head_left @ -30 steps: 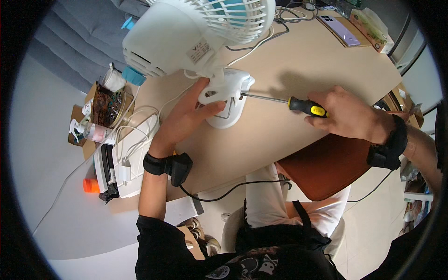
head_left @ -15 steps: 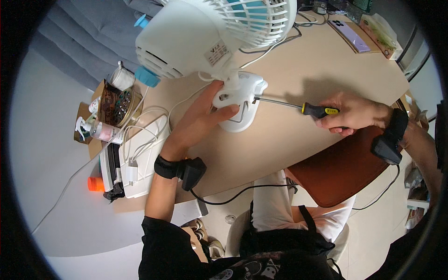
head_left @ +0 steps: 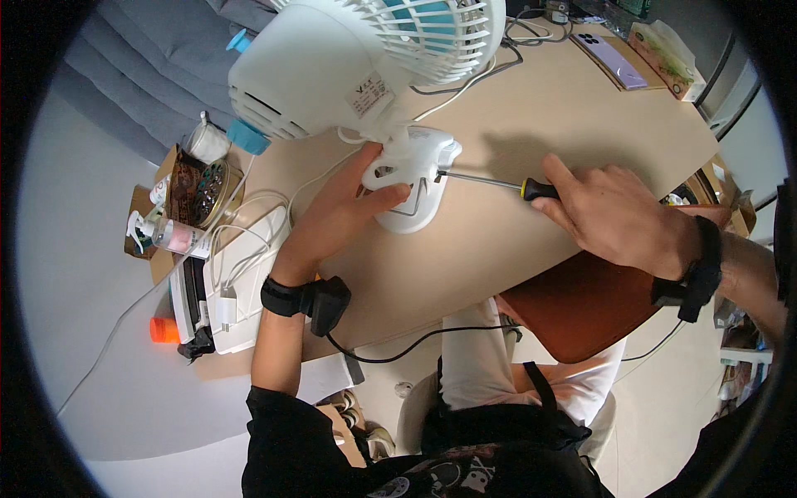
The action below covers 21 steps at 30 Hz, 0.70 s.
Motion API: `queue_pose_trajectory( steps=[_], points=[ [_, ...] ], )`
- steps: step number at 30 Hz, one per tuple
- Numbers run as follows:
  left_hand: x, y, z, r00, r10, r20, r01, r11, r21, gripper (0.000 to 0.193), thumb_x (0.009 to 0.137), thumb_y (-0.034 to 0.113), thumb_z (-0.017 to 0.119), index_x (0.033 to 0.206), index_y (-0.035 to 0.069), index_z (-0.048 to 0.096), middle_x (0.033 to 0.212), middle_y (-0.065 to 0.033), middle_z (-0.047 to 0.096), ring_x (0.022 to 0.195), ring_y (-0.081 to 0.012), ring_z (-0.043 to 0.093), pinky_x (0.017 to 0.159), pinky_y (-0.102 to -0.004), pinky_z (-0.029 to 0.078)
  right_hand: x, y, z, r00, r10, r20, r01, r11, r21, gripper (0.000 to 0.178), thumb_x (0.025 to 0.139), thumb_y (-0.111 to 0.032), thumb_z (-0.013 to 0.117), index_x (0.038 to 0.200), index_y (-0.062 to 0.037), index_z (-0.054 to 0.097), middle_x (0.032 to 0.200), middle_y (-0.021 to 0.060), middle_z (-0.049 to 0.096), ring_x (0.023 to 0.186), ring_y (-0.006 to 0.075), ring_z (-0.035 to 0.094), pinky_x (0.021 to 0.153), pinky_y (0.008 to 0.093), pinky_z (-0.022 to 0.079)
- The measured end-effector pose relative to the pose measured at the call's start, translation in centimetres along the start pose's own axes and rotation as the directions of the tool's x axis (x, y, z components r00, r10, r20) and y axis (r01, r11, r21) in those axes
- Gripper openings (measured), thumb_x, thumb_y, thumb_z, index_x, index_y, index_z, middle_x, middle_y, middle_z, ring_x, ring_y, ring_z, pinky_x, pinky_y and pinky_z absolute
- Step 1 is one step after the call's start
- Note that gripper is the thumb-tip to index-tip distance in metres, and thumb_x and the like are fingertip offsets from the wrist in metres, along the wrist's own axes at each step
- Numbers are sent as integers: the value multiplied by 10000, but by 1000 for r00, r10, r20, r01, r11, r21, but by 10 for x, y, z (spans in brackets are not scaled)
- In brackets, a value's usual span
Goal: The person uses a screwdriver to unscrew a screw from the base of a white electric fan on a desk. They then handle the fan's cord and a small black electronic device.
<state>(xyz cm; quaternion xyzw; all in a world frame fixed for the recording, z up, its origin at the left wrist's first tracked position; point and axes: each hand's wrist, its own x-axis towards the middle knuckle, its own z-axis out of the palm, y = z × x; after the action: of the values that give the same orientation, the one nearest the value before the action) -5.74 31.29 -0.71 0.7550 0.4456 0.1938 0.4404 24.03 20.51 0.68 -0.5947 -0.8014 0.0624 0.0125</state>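
On the desk (head_left: pixel 490 257), the fan (head_left: pixel 311 79) is held at its base (head_left: pixel 408 220) by the left hand (head_left: pixel 332 207), thumb pressed on top. The screwdriver (head_left: pixel 540 190) is enclosed by the right hand's (head_left: pixel 610 212) curled fingers; if pushed off-line, its tip could be slipped toward the left thumb.

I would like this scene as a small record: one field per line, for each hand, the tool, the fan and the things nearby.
Left hand: holds the white base, thumb on top
Right hand: grips the screwdriver by its handle
Tool position: tip at the right side of the white base
Fan: white casing, blue blades behind the grille
Far right: purple phone, tissue box
Left side: spray bottle
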Motion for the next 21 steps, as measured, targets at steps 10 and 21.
queue_pose_trajectory(
  steps=[10,21],
  points=[
    [0,3,1,1000,16,1,-16,998,66,774,903,354,714,1470,-51,376,1307,-147,569,986,-168,561,900,-277,447,18,28,21,982,-168,86,144,962,233,388,1051,-358,416,1087,3,555,658,212,622,586,401,636,562,486,528],
    [4,-2,1,989,141,43,-140,990,-20,698,930,323,689,1453,-35,398,1252,-112,590,996,-157,562,897,-282,448,36,38,-8,786,-169,594,-413,572,709,429,1053,-431,433,899,-41,523,590,36,511,431,100,501,387,267,407]
  ],
)
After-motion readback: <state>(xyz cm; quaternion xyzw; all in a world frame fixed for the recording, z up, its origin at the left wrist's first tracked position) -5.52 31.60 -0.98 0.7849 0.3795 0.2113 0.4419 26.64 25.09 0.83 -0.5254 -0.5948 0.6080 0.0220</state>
